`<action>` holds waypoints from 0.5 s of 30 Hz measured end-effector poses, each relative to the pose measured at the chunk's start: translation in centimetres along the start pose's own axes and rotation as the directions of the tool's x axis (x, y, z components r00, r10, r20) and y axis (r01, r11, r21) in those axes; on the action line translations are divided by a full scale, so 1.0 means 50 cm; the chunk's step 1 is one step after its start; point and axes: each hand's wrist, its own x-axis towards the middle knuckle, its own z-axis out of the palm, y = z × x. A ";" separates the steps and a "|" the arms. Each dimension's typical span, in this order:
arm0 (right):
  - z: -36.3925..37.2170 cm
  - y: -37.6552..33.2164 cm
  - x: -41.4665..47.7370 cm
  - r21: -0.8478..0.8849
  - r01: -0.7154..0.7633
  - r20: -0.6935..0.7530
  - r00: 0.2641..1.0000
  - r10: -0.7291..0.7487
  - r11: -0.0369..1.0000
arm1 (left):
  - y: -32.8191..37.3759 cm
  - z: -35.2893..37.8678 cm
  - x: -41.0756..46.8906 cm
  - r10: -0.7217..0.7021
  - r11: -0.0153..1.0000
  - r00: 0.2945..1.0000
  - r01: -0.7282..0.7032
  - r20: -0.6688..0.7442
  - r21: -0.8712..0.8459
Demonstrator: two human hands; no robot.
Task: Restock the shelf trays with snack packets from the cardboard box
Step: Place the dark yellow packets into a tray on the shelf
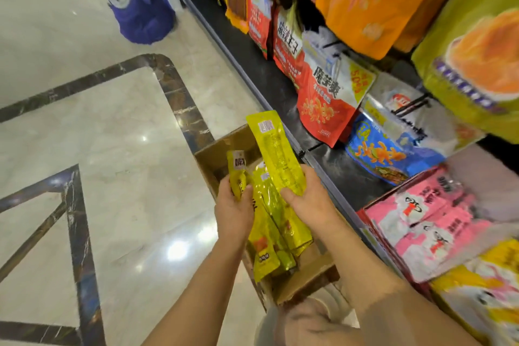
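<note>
Marble floor fills the left of the frame. Only a purple mascot figure stands on it at upper left, well apart.

Shelf runs up the right side, packed with hanging snack bags. Pink-packet tray sits at lower right, with yellow stock below it.

Cardboard box is on the floor at lower centre, flaps open, just beside the shelf's front rail.

Yellow packets are all over the box: bundle, long packet raised above it, short packet at its left.

Left hand grips the short packet, fingers curled, thumb against the bundle. Right hand pinches the long packet's lower end, thumb on top.

Handling, my read: thin glossy film, so light, floppy and slippery. The stack will likely fan out or slide. Hold across the full width near a sealed end and keep the stack squared.

Clearance: rail edge and overhanging bags crowd the right, so snag risk there. Free swing room is on the left, over the floor.
</note>
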 end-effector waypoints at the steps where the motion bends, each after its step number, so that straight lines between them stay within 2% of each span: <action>1: -0.004 -0.022 -0.013 0.040 0.023 -0.009 1.000 -0.023 0.999 | 0.016 -0.015 -0.005 0.011 1.000 1.000 -0.011 0.000 -0.021; 3: -0.014 -0.069 -0.045 0.078 0.076 -0.026 0.997 -0.074 0.994 | 0.053 -0.046 -0.019 0.049 0.996 0.999 -0.049 0.005 -0.078; 7: -0.041 -0.158 -0.117 0.018 0.140 -0.069 0.988 -0.139 0.990 | 0.141 -0.109 -0.051 0.182 0.974 0.983 -0.178 0.014 -0.142; 9: -0.059 -0.196 -0.154 0.032 0.190 -0.096 0.978 -0.186 0.981 | 0.190 -0.143 -0.073 0.209 0.956 0.978 -0.199 0.023 -0.217; 15: -0.126 -0.265 -0.310 0.232 0.271 -0.182 0.955 -0.232 0.934 | 0.317 -0.214 -0.134 0.267 0.893 0.956 -0.199 0.119 -0.403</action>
